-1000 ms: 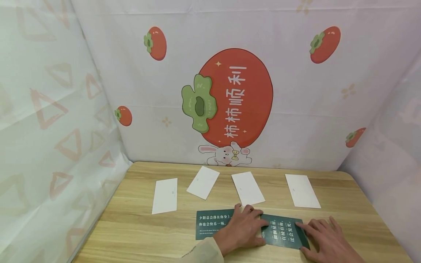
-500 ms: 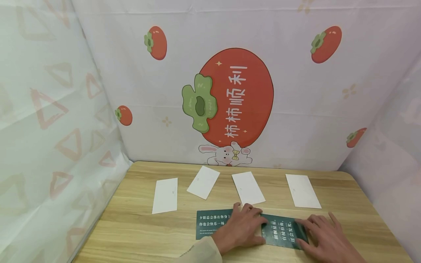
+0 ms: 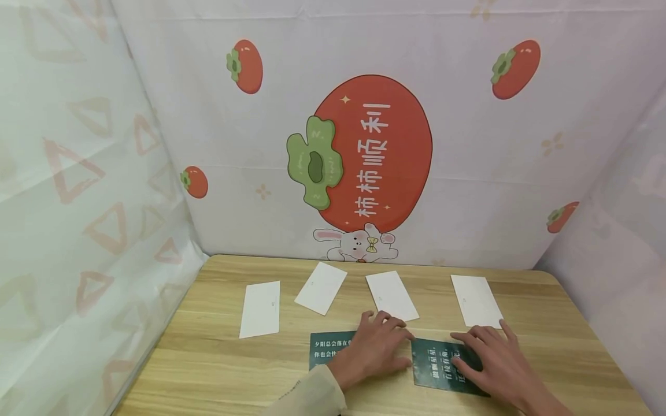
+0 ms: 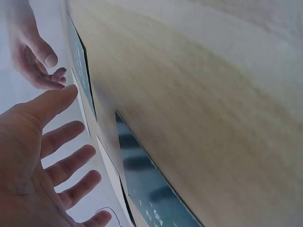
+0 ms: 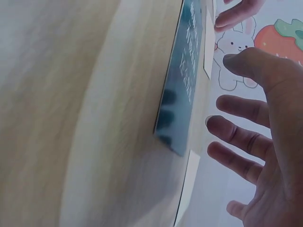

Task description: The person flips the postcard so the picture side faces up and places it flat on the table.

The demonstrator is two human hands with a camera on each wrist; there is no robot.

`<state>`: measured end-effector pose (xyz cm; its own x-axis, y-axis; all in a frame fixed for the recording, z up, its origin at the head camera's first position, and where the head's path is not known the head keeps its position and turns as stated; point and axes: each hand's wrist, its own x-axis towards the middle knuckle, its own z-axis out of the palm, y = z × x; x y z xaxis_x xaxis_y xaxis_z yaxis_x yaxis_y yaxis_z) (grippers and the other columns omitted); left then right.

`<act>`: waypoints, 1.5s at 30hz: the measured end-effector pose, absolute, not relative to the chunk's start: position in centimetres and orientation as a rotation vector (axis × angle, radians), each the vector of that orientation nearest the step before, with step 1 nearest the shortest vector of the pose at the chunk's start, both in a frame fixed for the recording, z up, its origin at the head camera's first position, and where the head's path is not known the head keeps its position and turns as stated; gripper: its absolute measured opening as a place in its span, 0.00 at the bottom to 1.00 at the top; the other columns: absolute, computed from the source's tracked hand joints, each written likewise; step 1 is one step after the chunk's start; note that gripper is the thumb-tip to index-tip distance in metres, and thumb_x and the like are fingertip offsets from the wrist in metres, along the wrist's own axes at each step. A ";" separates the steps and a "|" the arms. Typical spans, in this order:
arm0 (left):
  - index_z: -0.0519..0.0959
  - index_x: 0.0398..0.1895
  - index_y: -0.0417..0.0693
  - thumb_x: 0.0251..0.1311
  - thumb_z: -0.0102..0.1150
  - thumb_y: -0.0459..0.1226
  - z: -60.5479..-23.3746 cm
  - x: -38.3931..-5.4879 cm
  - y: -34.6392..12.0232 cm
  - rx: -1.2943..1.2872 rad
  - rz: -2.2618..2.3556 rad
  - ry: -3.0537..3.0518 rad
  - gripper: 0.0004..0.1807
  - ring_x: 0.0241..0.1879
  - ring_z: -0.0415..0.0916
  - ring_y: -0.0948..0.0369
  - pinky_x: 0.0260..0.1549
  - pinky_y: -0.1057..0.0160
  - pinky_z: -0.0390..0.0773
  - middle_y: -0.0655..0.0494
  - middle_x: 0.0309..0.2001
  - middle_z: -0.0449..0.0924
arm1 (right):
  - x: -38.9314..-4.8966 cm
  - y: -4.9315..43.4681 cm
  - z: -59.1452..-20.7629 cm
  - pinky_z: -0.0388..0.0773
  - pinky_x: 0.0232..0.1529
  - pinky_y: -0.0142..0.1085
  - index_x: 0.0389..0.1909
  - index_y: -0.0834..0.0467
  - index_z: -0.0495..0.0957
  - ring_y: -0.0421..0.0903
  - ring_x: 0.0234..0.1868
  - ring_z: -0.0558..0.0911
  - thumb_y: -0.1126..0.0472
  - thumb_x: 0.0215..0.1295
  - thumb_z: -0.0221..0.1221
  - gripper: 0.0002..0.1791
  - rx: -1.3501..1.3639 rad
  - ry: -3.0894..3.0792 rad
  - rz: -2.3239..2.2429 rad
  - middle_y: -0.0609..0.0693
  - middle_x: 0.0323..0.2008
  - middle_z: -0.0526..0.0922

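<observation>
Two dark green cards with white writing lie flat on the wooden table. The left card (image 3: 328, 345) is partly hidden under my left hand (image 3: 370, 348), which hovers over its right part with fingers spread. In the left wrist view, finger shadows fall on this left card (image 4: 147, 172), and a gap shows between it and the fingers. The right card (image 3: 434, 364) has its writing turned sideways. Above its right end is my right hand (image 3: 491, 361), fingers loosely spread and holding nothing. The right wrist view shows the right card (image 5: 180, 80) lying apart from those fingers.
Several white cards lie in a row farther back: one at the left (image 3: 260, 309), a tilted one (image 3: 321, 288), one near the middle (image 3: 391, 296) and one at the right (image 3: 477, 300). Behind the table (image 3: 208, 358) hangs a white cloth (image 3: 468, 144) printed with persimmons.
Both hands have come off the right card. The left hand has lifted and moved slightly left and back; the right has risen and shifted left over the card, which now lies flat.
</observation>
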<state>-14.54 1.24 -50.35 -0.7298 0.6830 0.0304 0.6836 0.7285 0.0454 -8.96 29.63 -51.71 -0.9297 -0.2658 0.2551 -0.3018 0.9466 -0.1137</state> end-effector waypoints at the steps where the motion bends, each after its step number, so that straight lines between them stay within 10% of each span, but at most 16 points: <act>1: 0.81 0.66 0.79 0.70 0.64 0.64 -50.3 -14.6 1.2 -1.144 -0.083 -2.915 0.24 0.70 0.72 0.62 0.69 0.47 0.72 0.73 0.70 0.79 | -9.1 29.4 -51.7 0.60 0.70 0.76 0.53 0.45 0.90 0.54 0.54 0.84 0.38 0.60 0.75 0.24 0.426 -2.858 0.228 0.44 0.45 0.85; 45: 0.84 0.67 0.67 0.71 0.69 0.57 -50.2 -20.4 -2.1 -0.879 -0.262 -3.049 0.24 0.72 0.72 0.54 0.73 0.36 0.70 0.61 0.71 0.81 | -13.3 24.7 -51.9 0.60 0.71 0.78 0.56 0.51 0.89 0.54 0.54 0.84 0.45 0.64 0.73 0.22 0.493 -2.752 0.274 0.47 0.42 0.86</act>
<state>-20.42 -2.07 -50.22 -0.8468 0.5319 0.0045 0.5249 0.8341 0.1694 -13.30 24.73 -51.94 -0.8853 -0.3029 0.3528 -0.3664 0.9216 -0.1282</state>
